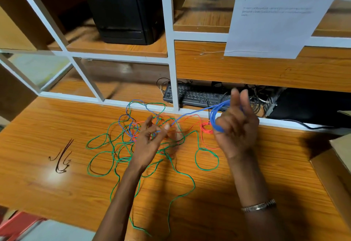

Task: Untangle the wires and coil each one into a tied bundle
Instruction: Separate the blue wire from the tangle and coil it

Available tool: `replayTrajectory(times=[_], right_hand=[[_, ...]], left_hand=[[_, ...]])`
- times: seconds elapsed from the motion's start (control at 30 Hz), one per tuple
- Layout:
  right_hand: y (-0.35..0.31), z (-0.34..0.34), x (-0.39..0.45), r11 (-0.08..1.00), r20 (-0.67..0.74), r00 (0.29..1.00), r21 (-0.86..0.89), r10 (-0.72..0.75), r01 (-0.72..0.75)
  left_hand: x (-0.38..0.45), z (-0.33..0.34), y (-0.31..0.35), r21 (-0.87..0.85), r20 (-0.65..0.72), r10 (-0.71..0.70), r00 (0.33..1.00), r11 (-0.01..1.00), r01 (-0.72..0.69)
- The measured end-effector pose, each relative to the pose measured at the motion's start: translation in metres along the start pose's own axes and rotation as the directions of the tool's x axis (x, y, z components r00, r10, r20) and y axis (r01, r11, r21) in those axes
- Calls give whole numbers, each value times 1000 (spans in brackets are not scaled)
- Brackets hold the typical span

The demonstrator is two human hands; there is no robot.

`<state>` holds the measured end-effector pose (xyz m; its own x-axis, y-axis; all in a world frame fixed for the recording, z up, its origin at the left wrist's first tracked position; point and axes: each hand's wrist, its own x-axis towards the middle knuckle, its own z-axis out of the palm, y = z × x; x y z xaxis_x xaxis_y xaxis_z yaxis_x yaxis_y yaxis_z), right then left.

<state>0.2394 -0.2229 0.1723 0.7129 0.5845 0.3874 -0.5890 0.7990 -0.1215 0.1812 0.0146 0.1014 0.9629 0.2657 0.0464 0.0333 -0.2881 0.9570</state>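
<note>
The right hand (236,126) is raised above the desk (47,130) with its fingers closed around a coil of blue wire (215,116); several turns of the coil loop round the hand. One blue strand runs from the coil down and left to the left hand (150,140). The left hand hovers over the tangle, thumb and forefinger pinched together on that strand; the other fingers are loosely curled.

The rest of the blue wire lies in loops in the upper part of the tangle, mixed with the other wires. The green wire (98,164) spreads widest: large loops lie left of the left hand, one loop lies below the right hand, and a long run trails to the near edge of the desk. The red wire (206,127) lies partly in the tangle under the left hand and partly as a small bunch just left of the right wrist.

Dark ties (62,157) lie on the desk, well apart from the tangle on its left.

Behind the desk stands a white-framed shelf (171,47). A keyboard (195,96) lies in the low compartment behind the right hand. A black box (127,11) sits on the shelf above. A printed sheet (275,16) hangs at upper right. A watch (259,206) is worn on the right wrist
</note>
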Motion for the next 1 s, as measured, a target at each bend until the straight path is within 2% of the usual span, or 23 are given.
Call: replayTrajectory(times=[0.03, 0.1, 0.17, 0.2, 0.23, 0.3, 0.37, 0.43, 0.47, 0.53, 0.6, 0.7, 0.73, 0.8, 0.9, 0.97, 1.0], right_hand=[[-6, 0, 3, 996, -27, 996, 28, -84, 84], [-15, 0, 10, 965, -192, 946, -39, -262, 259], [-23, -8, 11, 908, -404, 813, -214, -419, 361], [-24, -15, 10, 867, -469, 736, -353, -489, 352], [-21, -21, 10, 808, -485, 678, -512, -552, 291], [-10, -45, 9, 619, -480, 563, -782, -673, 73], [5, -64, 5, 405, -494, 511, -870, -704, -283], [15, -71, -3, 174, -584, 556, -766, -591, -619], [20, -65, -6, 91, -676, 577, -681, -458, -726], [34, -51, -9, -25, -801, 576, -581, -164, -814], [46, -35, -9, -45, -825, 564, -564, 15, -824], [50, -33, -8, -12, -816, 550, -560, 178, -828], [49, -33, -9, 35, -792, 555, -566, 255, -824], [45, -32, -13, 213, -684, 603, -571, 410, -793], [40, -30, -15, 599, -396, 737, -429, 548, -676], [41, -27, -13, 802, -174, 843, -258, 510, -538], [41, -26, -10, 867, -91, 883, -168, 460, -469]], left_hand=[[-3, 5, 3, 20, 51, 20, 998, 1000, -21], [-7, 10, 2, 17, 101, 74, 992, 997, -76], [-9, 12, -2, 40, 126, 145, 981, 988, -152], [-10, 14, -2, 48, 146, 181, 972, 981, -190], [-11, 16, -2, 48, 168, 209, 963, 974, -220], [-13, 23, 2, 41, 195, 246, 949, 965, -258], [-13, 25, 9, 43, 192, 289, 938, 952, -303], [-12, 24, 13, 58, 165, 273, 948, 957, -286], [-11, 22, 13, 63, 138, 260, 956, 961, -271], [-5, 20, 9, 72, 97, 258, 961, 961, -265], [0, 17, 3, 81, 84, 245, 966, 965, -251], [3, 11, -16, 150, 156, 156, 975, 972, -180], [3, 10, -22, 193, 176, 112, 978, 970, -146], [-1, 11, -26, 220, 168, 60, 984, 971, -96], [-2, 16, -28, 178, 141, 70, 988, 980, -95], [-1, 20, -23, 214, 124, 118, 985, 966, -142], [1, 22, -21, 247, 112, 147, 983, 954, -170]])
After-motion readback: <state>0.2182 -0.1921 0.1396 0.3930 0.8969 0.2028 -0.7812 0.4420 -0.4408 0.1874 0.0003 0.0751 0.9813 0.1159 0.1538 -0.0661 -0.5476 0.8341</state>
